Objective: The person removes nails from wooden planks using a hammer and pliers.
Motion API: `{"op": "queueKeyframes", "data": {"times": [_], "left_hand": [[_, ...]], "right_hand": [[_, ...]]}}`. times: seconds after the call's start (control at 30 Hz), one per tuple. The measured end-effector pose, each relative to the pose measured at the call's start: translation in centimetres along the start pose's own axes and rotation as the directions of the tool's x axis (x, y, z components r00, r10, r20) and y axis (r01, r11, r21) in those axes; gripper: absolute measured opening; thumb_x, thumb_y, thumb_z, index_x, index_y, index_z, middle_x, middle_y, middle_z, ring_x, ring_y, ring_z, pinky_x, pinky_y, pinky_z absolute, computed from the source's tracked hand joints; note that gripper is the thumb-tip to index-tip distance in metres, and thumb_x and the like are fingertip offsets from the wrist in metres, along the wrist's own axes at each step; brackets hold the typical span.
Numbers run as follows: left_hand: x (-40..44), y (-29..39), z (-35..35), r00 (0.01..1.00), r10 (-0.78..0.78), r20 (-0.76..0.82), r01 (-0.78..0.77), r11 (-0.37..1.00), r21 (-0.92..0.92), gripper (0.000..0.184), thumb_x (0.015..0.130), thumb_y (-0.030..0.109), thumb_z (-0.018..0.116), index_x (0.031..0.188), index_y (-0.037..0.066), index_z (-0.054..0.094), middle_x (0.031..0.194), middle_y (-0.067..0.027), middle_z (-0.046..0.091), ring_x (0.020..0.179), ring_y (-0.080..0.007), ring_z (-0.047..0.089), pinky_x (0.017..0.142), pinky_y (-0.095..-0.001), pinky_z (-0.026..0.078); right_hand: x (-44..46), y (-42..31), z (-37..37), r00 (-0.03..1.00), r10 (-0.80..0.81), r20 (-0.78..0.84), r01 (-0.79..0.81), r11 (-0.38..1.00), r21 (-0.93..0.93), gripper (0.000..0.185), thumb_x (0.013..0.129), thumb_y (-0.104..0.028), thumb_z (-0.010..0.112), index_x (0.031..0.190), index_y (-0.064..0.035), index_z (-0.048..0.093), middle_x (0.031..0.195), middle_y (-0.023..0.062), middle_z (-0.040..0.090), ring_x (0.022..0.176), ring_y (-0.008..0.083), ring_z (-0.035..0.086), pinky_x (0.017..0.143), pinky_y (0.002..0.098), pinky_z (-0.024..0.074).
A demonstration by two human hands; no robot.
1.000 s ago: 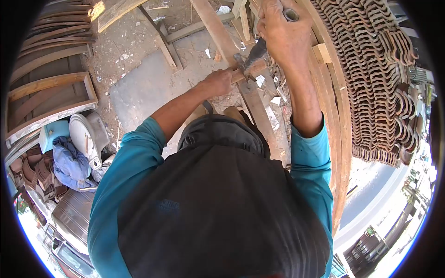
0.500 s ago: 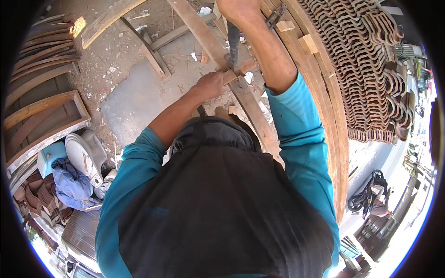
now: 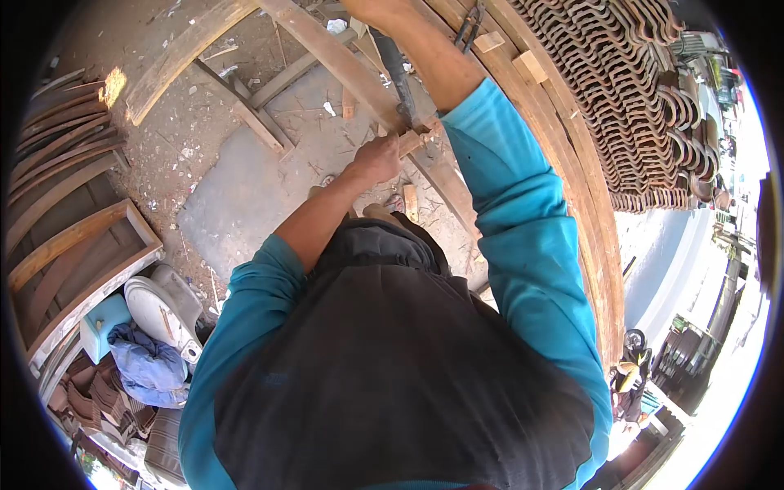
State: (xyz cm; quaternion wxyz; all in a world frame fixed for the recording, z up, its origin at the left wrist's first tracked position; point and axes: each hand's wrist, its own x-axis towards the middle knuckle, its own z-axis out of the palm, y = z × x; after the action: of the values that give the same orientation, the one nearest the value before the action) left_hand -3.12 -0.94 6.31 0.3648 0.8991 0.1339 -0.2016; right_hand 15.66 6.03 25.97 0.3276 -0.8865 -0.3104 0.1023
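My left hand is closed around the end of a short wooden piece, which lies across a long plank. At the top edge my right hand is partly cut off by the frame. It grips a dark-handled tool slanting down from it. The tool's lower end is at the plank, beside the short piece; its exact contact is too small to tell. A small loose block lies below my left hand, near a foot.
Long curved beams run down the right, with small blocks on them. Beyond stand stacked roof tiles. Curved wooden frames, a blue cloth and a white basin are at left. A curved board is upper left.
The view has shifted. My right hand has moved up and left toward the frame's top edge, with the tool now leaning the other way. My left hand still holds the short piece.
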Motion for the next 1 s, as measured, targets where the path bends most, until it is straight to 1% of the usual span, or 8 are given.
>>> {"op": "queueKeyframes", "data": {"times": [0.1,0.17,0.27,0.33,0.37,0.47,0.67,1.0], "left_hand": [[-0.6,-2.1,-0.2,0.999,0.031,-0.008,-0.032,0.998,-0.055,0.047,0.081,0.026,0.070,0.114,-0.005,0.057,0.105,-0.0311,0.069,0.101,-0.0455,0.068,0.089,-0.0520,0.053],[-2.8,-4.1,-0.4,0.998,0.053,0.042,-0.050,0.995,-0.086,0.050,0.081,0.028,0.072,0.115,-0.005,0.057,0.105,-0.0310,0.068,0.101,-0.0457,0.067,0.089,-0.0518,0.053],[-6.6,-8.2,-1.4,0.996,0.048,0.071,-0.032,0.978,-0.208,0.041,0.085,0.026,0.071,0.112,-0.004,0.061,0.102,-0.0245,0.072,0.091,-0.0356,0.072,0.080,-0.0442,0.057],[-8.3,-10.1,-1.0,0.961,-0.118,0.251,0.276,0.498,-0.822,0.035,0.089,0.025,0.070,0.113,0.000,0.063,0.097,-0.0134,0.072,0.084,-0.0199,0.070,0.074,-0.0340,0.057],[-8.6,-10.8,-0.1,0.982,-0.042,0.185,0.188,0.341,-0.921,0.032,0.093,0.021,0.067,0.118,0.001,0.063,0.094,-0.0053,0.068,0.083,-0.0103,0.065,0.071,-0.0274,0.055],[-8.4,-7.8,-1.6,0.993,0.052,0.106,0.098,0.126,-0.987,0.033,0.094,0.020,0.066,0.120,0.000,0.062,0.093,-0.0051,0.066,0.083,-0.0126,0.064,0.073,-0.0296,0.054],[-5.9,-4.8,0.5,0.953,0.244,0.180,0.179,0.027,-0.983,0.036,0.095,0.023,0.065,0.122,-0.001,0.061,0.093,-0.0050,0.065,0.082,-0.0134,0.060,0.073,-0.0306,0.051],[-6.2,-2.0,2.9,0.836,0.328,0.439,0.371,0.251,-0.894,0.022,0.094,0.025,0.067,0.108,0.009,0.062,0.084,-0.0009,0.059,0.076,-0.0133,0.062,0.062,-0.0300,0.052]], "right_hand": [[-4.1,-3.3,-4.1,0.986,-0.043,0.158,0.006,0.973,0.230,0.048,0.092,-0.043,0.067,0.091,0.0046,0.073,0.076,0.0274,0.069,0.075,0.0379,0.072,0.070,0.0478,0.0536],[-4.3,-1.7,-4.0,0.985,-0.090,-0.146,0.115,0.978,0.174,0.043,0.096,-0.038,0.066,0.088,0.0043,0.070,0.064,0.0168,0.064,0.058,0.0282,0.065,0.059,0.0431,0.0500],[-7.6,-1.5,-8.2,0.986,0.030,-0.163,0.095,0.702,0.706,0.039,0.101,-0.030,0.066,0.070,-0.0105,0.053,0.057,-0.0018,0.047,0.047,0.0073,0.042,0.044,0.0256,0.0332],[-10.5,-2.4,-10.6,0.948,0.082,-0.307,0.166,0.697,0.698,0.041,0.101,-0.033,0.067,0.069,-0.0127,0.050,0.056,-0.0035,0.042,0.044,0.0072,0.039,0.043,0.0244,0.0317],[-11.8,-2.1,-10.7,0.924,0.124,-0.362,0.193,0.667,0.720,0.038,0.101,-0.032,0.065,0.076,-0.0076,0.053,0.055,-0.0028,0.038,0.046,0.0096,0.038,0.049,0.0288,0.0360],[-15.3,-1.3,-11.0,0.856,0.205,-0.474,0.264,0.616,0.742,0.037,0.100,-0.031,0.067,0.078,-0.0041,0.054,0.054,0.0013,0.037,0.045,0.0156,0.043,0.050,0.0328,0.0420],[-21.1,-0.2,-10.0,0.681,0.404,-0.610,0.270,0.636,0.723,0.040,0.102,-0.032,0.064,0.077,-0.0044,0.050,0.054,0.0014,0.037,0.046,0.0131,0.041,0.051,0.0318,0.0426],[-30.6,3.4,-8.9,0.510,0.508,-0.695,0.370,0.599,0.710,0.038,0.106,-0.026,0.057,0.076,-0.0068,0.043,0.056,0.0004,0.037,0.046,0.0108,0.038,0.048,0.0304,0.0393]]}}
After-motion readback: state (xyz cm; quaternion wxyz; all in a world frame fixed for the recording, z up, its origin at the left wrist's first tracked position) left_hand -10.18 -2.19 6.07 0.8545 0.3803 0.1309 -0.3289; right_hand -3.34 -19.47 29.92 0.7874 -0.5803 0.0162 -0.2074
